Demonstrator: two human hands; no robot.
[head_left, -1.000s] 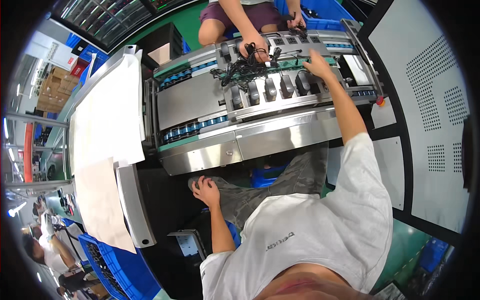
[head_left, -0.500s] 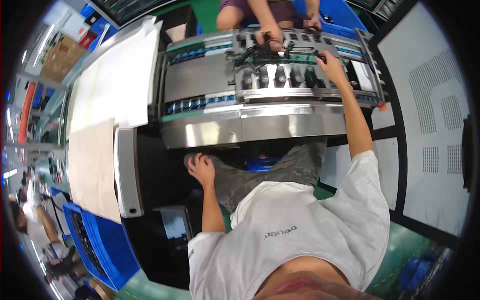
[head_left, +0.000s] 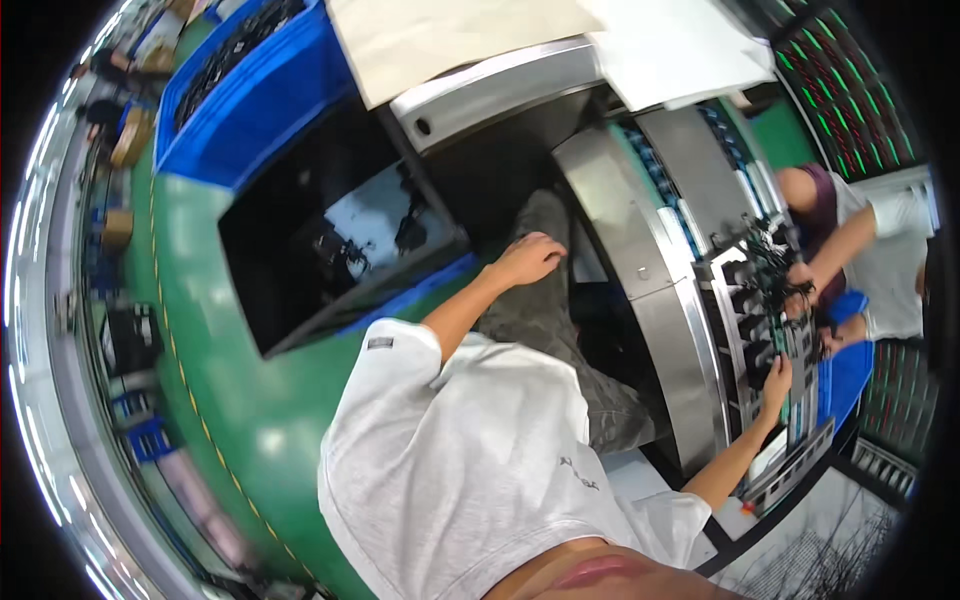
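My right hand (head_left: 777, 383) is the nearer one: the tangle of black cables (head_left: 768, 268) lies just beyond its fingers, up the picture and slightly left, on the metal machine (head_left: 642, 270). The tangle's long axis seems to run roughly along the machine's length, though loose strands make that uncertain. My right fingers stand narrow beside a row of dark blocks (head_left: 756, 352); whether they grip anything, I cannot tell. My left hand (head_left: 532, 258), well apart from the tangle, rests on my trouser leg (head_left: 540, 298), its fingers loosely bent and holding nothing I can see.

I count one main tangle, two hands of the co-worker (head_left: 890, 270), one at the tangle, two blue bins (head_left: 225, 150), one white sheet (head_left: 690, 50) and one beige sheet (head_left: 450, 30). The blocks overlap too much to count.
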